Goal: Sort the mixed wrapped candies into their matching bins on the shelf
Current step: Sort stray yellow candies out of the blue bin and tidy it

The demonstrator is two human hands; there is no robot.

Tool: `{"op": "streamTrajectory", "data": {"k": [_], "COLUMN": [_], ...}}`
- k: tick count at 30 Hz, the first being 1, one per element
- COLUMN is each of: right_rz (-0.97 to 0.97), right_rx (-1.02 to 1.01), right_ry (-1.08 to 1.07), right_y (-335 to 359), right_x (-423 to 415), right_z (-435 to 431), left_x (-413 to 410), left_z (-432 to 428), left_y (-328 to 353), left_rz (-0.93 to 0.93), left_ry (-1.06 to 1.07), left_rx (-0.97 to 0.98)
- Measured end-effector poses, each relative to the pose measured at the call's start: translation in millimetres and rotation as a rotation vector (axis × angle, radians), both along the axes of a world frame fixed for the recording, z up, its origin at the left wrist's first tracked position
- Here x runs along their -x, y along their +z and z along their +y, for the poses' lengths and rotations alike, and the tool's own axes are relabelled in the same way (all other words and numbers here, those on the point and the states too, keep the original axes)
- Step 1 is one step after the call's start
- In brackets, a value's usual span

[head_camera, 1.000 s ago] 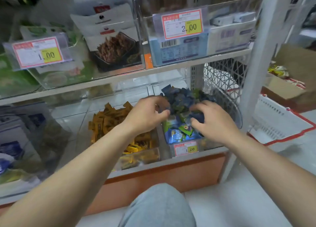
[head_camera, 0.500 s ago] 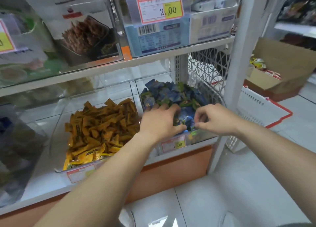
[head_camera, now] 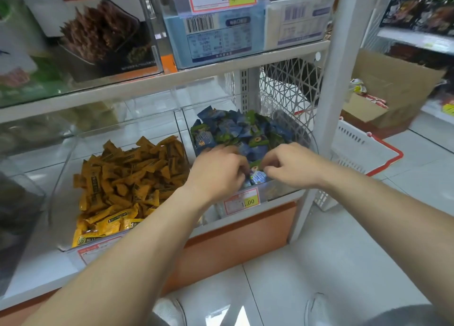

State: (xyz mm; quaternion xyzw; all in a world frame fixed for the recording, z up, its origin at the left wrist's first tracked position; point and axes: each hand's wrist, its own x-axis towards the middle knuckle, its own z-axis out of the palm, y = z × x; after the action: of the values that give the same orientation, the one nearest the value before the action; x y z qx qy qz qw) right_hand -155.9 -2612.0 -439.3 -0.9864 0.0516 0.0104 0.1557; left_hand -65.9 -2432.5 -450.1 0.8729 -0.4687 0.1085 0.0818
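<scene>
At front right of lower shelf (head_camera: pixel 36 264), left hand (head_camera: pixel 218 171) and right hand (head_camera: pixel 290 166) now pulled back from middle of heap to front wall of clear bin (head_camera: pixel 280 189), close together. Left fingers curl into blue and green candies (head_camera: pixel 235 129), right fingers curl at pale-blue candy (head_camera: pixel 258 177); true grip cannot tell. Sorting goes on, nothing carried out yet. Yellow candies (head_camera: pixel 127 178) fill neighbour bin (head_camera: pixel 61 203). Tiled floor (head_camera: pixel 331 252), white basket (head_camera: pixel 356 148) beside.

Yellow-orange candies (head_camera: pixel 122 178); blue and green candies (head_camera: pixel 235 129); white lattice-patterned shelf panel (head_camera: pixel 290 90); red-rimmed white basket (head_camera: pixel 363 151).

Cardboard box (head_camera: pixel 403 85) behind white basket (head_camera: pixel 353 141), floor right.
</scene>
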Motion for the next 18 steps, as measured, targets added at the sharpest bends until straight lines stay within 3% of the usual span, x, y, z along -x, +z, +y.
{"op": "streamTrajectory", "data": {"k": [5,10,14,18], "right_rz": [0.138,-0.034,-0.235,-0.099], "right_rx": [-0.098,-0.282,-0.061,0.178], "right_ry": [-0.073,-0.096,-0.116,-0.125], "right_y": [-19.7,-24.2,-5.6,8.2], "right_x": [-10.7,-15.1,-11.2,-7.7], "right_z": [-3.9,2.3,-9.2,-15.0], "left_x": [-2.1,-0.7,-6.6,0.9], "left_z": [4.3,3.2,3.8,-7.5], "left_y": [1.4,-4.1,-0.2,-0.3], "left_rz": [0.036,0.047,0.056,-0.005], "left_ry": [-0.041,-0.061,-0.039,0.03], "left_rx": [-0.023,0.016,-0.005,-0.007]}}
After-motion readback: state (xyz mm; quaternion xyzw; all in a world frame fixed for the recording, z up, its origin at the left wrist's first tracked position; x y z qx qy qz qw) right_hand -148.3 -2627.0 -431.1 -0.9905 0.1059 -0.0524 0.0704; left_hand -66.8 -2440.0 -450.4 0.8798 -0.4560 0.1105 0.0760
